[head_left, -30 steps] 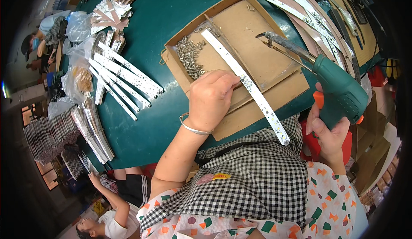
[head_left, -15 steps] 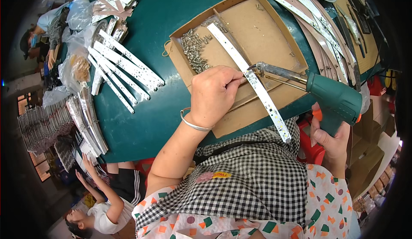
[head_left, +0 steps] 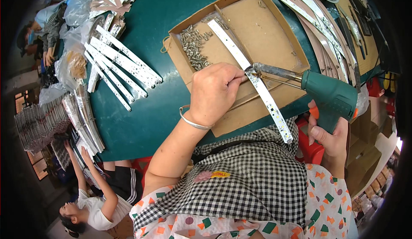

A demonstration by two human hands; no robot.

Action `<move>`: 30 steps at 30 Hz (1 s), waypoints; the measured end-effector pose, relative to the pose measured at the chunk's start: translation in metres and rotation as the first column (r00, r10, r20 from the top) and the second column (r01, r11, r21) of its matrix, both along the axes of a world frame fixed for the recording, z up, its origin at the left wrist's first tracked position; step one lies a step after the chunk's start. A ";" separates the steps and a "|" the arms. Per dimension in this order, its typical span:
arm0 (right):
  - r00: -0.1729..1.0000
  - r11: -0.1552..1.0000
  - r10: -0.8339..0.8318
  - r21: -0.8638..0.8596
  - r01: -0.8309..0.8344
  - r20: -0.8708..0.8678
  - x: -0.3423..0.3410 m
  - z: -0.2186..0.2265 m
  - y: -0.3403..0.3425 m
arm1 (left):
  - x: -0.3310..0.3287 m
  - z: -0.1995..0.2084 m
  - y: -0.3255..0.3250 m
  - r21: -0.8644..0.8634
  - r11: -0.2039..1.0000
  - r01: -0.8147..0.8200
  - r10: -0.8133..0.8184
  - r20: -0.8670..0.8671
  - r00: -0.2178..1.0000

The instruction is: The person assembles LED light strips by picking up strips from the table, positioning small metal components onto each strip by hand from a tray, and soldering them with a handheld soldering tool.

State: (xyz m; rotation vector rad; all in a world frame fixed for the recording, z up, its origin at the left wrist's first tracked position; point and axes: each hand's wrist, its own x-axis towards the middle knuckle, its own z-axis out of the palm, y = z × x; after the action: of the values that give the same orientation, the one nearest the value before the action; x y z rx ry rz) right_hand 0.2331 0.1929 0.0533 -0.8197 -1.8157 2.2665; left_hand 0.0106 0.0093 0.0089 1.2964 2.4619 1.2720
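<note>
While fingers of the left hand (head_left: 213, 94) pinch the white strip (head_left: 264, 93) mid-length, right hand (head_left: 329, 139) grips the green soldering gun (head_left: 330, 94).
Strip spans cardboard box (head_left: 262, 28), lower end past bench's (head_left: 131, 138) near edge; pinch beside gun tip likely steadies it.

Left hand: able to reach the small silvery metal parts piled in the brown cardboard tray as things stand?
Probably yes: the left hand is right beside the small silvery metal parts, nothing visibly between, though it is occupied at the narrow white circuit strip.
</note>
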 end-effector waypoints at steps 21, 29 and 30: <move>0.985 0.985 -0.144 -0.105 0.133 -0.099 -0.001 0.003 0.005 | 0.000 0.000 0.000 0.025 1.000 -0.004 0.004 -0.006 1.000; 0.995 0.992 -0.079 -0.106 0.072 -0.067 0.002 -0.003 0.004 | 0.001 0.001 0.000 0.006 1.000 -0.002 0.002 -0.007 1.000; 0.996 0.994 -0.070 -0.086 0.064 -0.060 0.002 -0.005 0.002 | 0.001 0.000 0.000 0.005 1.000 -0.002 0.002 -0.008 1.000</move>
State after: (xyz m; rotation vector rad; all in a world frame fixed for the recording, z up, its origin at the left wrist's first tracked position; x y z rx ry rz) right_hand 0.2353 0.1950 0.0488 -0.8005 -1.6509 2.3132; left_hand 0.0119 0.0097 0.0090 1.3029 2.4680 1.2769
